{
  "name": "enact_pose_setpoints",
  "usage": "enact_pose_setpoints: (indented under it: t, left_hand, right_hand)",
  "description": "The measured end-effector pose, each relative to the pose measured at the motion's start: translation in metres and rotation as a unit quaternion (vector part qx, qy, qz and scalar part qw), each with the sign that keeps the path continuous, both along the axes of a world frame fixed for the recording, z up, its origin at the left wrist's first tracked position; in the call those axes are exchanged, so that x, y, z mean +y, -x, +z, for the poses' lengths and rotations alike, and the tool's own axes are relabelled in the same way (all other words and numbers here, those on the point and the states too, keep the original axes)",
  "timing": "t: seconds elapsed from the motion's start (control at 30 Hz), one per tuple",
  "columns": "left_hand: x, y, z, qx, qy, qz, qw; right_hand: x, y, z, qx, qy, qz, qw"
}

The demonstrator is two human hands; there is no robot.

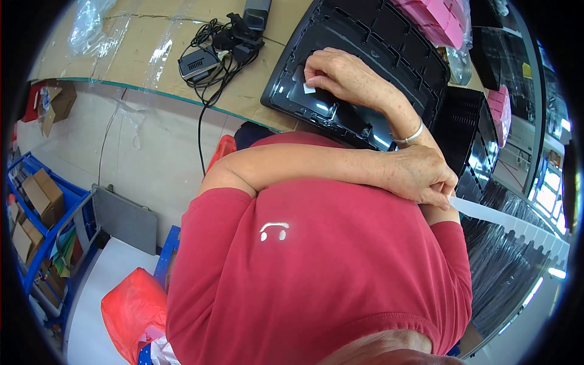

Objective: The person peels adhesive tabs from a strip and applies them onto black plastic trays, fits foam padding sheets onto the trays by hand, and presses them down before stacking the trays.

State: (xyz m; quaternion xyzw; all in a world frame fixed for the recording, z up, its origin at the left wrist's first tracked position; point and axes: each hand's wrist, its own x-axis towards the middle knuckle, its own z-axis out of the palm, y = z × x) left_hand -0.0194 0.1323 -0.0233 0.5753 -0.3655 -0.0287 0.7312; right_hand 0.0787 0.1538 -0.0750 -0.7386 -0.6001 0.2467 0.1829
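The black panel [395, 52] on the surface [249, 97] looks stiff, fairly light and slick; we'd hold its rim. At its left end, our right fingers [317, 66] pinch or press a white tab [309, 89]; below its right end, our left fingers [449, 180] pinch a thin, probably bendy white strip [486, 213]. We can read no labels.

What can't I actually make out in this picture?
All in the head view:
Small white piece: the right hand may cover part of it, so its full shape is unclear.
White strip: its near end is hidden by the left hand.
Red bag: its crumpled plastic hides most of what's inside.
Dark gray device: cut off by the top edge.
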Motion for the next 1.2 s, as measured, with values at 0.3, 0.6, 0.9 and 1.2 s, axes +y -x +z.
enact_pose_setpoints:
  t: [0.3,0.6,0.9,1.2]
  left_hand:
    - [-0.003,-0.001,-0.003,0.019,0.0,-0.037,0.999]
    - [-0.003,-0.001,-0.002,0.081,-0.024,-0.075,0.994]
    - [-0.006,-0.002,0.001,0.028,-0.041,-0.043,0.998]
    - [-0.02,0.013,0.005,-0.006,-0.046,-0.046,0.998]
  right_hand:
    - [-0.002,0.008,0.001,0.033,-0.034,-0.08,0.996]
    - [-0.003,0.01,-0.005,0.048,-0.053,-0.097,0.993]
    - [-0.006,0.025,-0.011,-0.096,-0.13,-0.08,0.984]
    - [-0.057,0.047,0.039,-0.107,-0.315,-0.212,0.919]
